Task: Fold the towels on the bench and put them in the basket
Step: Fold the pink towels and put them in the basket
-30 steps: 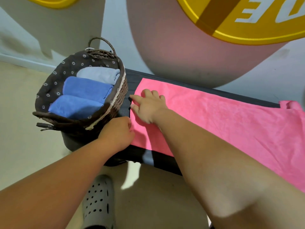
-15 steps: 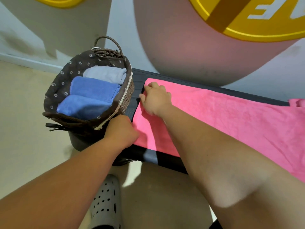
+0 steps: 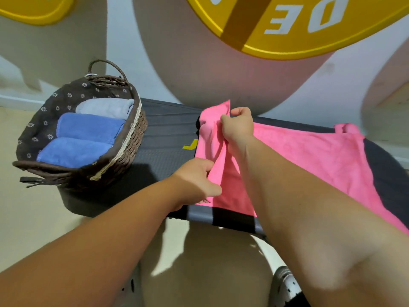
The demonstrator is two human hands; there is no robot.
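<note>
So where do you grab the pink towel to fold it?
On the pink towel, grip the two corners at the end nearest the basket, coming from the left. That end is raised off the bench, the rest lies flat, so it probably folds over neatly.

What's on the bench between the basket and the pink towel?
Only bare bench top, bearing a yellow mark beside the pink towel, as the head view shows.

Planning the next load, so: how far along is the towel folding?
Done: two blue towels and a pale grey towel lie folded in the basket. In hand: the left hand and right hand grip the pink towel at its basket-side end, raised off the bench. Left: folding it and putting it in the basket.
</note>
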